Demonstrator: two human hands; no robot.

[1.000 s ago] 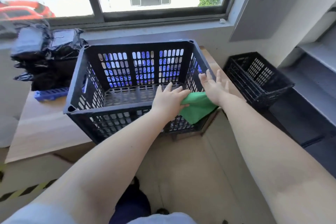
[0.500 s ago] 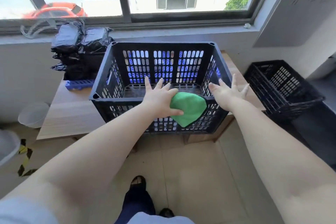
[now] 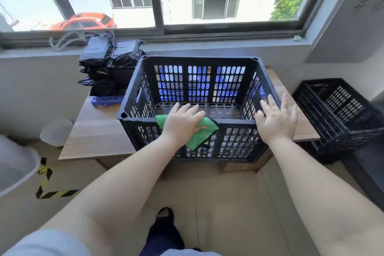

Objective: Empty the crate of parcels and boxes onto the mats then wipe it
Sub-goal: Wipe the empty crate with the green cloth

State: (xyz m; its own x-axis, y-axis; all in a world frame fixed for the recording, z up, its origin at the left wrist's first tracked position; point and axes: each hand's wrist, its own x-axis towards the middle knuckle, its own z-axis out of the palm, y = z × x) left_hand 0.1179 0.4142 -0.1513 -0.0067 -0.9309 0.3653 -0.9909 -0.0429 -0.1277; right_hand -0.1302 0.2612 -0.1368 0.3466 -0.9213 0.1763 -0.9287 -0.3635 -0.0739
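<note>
A black perforated plastic crate [image 3: 199, 62] stands on a wooden table [image 3: 97, 135], and nothing lies inside it. My left hand [image 3: 182, 122] presses a green cloth [image 3: 199, 137] onto the crate's near rim, fingers spread flat and thumb lying across the cloth. My right hand [image 3: 277, 119] rests flat on the crate's near right corner, fingers straight. A stack of parcels in black plastic [image 3: 108, 64] sits on a blue mat [image 3: 107, 101] left of the crate. More blue mat shows through the crate's back wall.
A second black crate [image 3: 340, 110] sits low at the right beside grey shelving. A clear plastic bin [image 3: 56, 131] stands on the floor left of the table. Yellow-black tape [image 3: 47, 183] marks the floor. A window sill runs behind the table.
My left hand has slid the green cloth leftward along the near rim. My right hand has stayed at the right corner. The camera has tilted up and back.
</note>
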